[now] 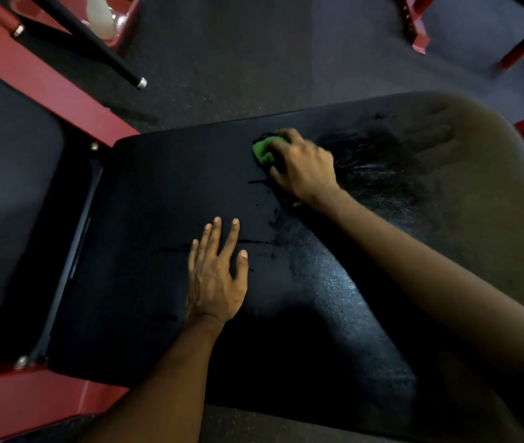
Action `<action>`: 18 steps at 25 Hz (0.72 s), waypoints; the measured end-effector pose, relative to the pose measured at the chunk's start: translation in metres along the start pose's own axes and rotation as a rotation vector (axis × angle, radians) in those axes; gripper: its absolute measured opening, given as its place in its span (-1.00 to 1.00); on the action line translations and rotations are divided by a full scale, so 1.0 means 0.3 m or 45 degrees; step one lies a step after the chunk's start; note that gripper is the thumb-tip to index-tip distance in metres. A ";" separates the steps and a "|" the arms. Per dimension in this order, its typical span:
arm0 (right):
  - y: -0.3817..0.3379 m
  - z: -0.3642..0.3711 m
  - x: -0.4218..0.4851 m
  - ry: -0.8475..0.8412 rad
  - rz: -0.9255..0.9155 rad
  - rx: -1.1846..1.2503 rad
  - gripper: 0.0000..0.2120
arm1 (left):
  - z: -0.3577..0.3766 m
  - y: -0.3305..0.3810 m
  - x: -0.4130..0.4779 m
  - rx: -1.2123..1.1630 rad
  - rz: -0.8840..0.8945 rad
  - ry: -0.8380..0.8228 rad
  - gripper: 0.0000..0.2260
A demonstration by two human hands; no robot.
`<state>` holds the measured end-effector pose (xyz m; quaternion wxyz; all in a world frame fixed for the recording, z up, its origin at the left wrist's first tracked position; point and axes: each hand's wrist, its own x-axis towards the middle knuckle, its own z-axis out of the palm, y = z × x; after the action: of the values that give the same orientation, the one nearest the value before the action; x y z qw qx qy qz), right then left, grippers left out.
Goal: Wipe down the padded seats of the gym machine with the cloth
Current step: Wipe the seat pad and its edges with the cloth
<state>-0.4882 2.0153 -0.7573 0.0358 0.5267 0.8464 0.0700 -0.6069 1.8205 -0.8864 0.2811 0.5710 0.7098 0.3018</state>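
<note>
A wide black padded seat (pixel 164 193) fills the middle of the view. My right hand (pixel 302 167) presses a green cloth (pixel 263 150) onto the seat's far middle, its fingers curled over the cloth; only the cloth's left edge shows. Wet streaks shine on the pad to the right of that hand and below it. My left hand (pixel 215 270) lies flat on the seat nearer to me, fingers straight and spread, holding nothing. A second black pad (pixel 8 193) sits at the left, separated from the seat by a gap.
The machine's red steel frame (pixel 52 87) runs diagonally at the left and along the bottom left. A black bar with a metal end (pixel 140 82) slants above it. A white bottle (pixel 100 17) stands at the top left. More red frame legs (pixel 420 43) stand on the dark floor at the top right.
</note>
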 end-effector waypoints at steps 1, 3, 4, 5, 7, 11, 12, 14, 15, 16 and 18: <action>0.006 -0.002 0.059 0.004 0.046 -0.007 -0.60 | 0.000 0.001 -0.001 0.001 0.002 0.009 -0.46; -0.011 0.001 0.114 -0.005 0.082 0.009 -0.60 | 0.002 0.001 -0.001 -0.001 0.004 0.027 -0.46; -0.028 0.002 0.095 -0.021 0.040 0.009 -0.59 | 0.003 0.001 0.000 -0.001 0.003 0.028 -0.46; -0.044 -0.003 0.045 -0.045 -0.029 -0.003 -0.58 | 0.004 0.001 0.000 -0.002 0.005 0.031 -0.46; -0.062 -0.017 -0.108 -0.078 -0.160 -0.002 -0.56 | 0.005 0.000 -0.001 -0.008 0.014 0.047 -0.46; -0.064 -0.033 -0.316 -0.113 -0.213 0.046 -0.59 | 0.010 -0.003 -0.001 -0.021 0.019 0.048 -0.47; -0.051 -0.030 -0.288 -0.117 -0.206 0.040 -0.58 | 0.008 -0.003 -0.003 -0.027 0.015 0.047 -0.46; -0.029 -0.017 -0.159 -0.052 -0.153 0.026 -0.56 | 0.004 0.000 -0.002 -0.027 0.013 0.042 -0.46; -0.024 -0.010 -0.082 -0.026 -0.094 0.020 -0.56 | 0.002 0.000 -0.003 -0.018 0.012 0.037 -0.46; -0.022 -0.006 -0.012 -0.010 -0.023 0.009 -0.57 | 0.002 0.000 -0.003 -0.008 0.013 0.033 -0.47; -0.027 0.004 0.059 -0.001 0.066 0.010 -0.58 | 0.006 0.001 -0.002 0.003 0.016 0.052 -0.47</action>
<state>-0.5031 2.0278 -0.7596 0.0321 0.5487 0.8327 0.0676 -0.6053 1.8202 -0.8875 0.2639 0.5697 0.7121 0.3142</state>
